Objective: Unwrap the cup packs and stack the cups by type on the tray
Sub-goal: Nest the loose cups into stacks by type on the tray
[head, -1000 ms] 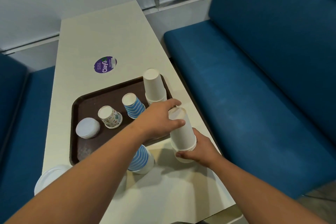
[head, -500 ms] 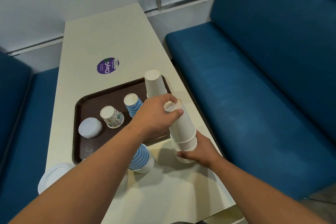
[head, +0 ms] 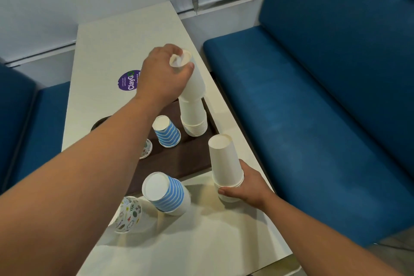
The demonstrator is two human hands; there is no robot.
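- Nearest, a patterned cup lay tipped beside the left forearm, and just beyond it a blue-striped stack stood upside down on the bench, leaning a little, at the near edge of the tray.
- To its right, the right hand gripped the lower rims of an upturned stack of white cups, thumb curled across the front; this stack stood on the bench just outside the tray's right edge.
- On the brown tray, a single blue-striped cup sat upside down, with another patterned cup partly hidden behind the left forearm.
- At the tray's far right corner stood a taller white stack, many rims showing at its base.
- Above it, the left hand pinched the top of a white cup, fingers curled over its upturned base, holding it tilted over the top of that tall stack; whether it was fully seated could not be told.
- Farther along the bench lay a purple sticker, partly covered by the left hand.
- Blue seats flanked the bench.
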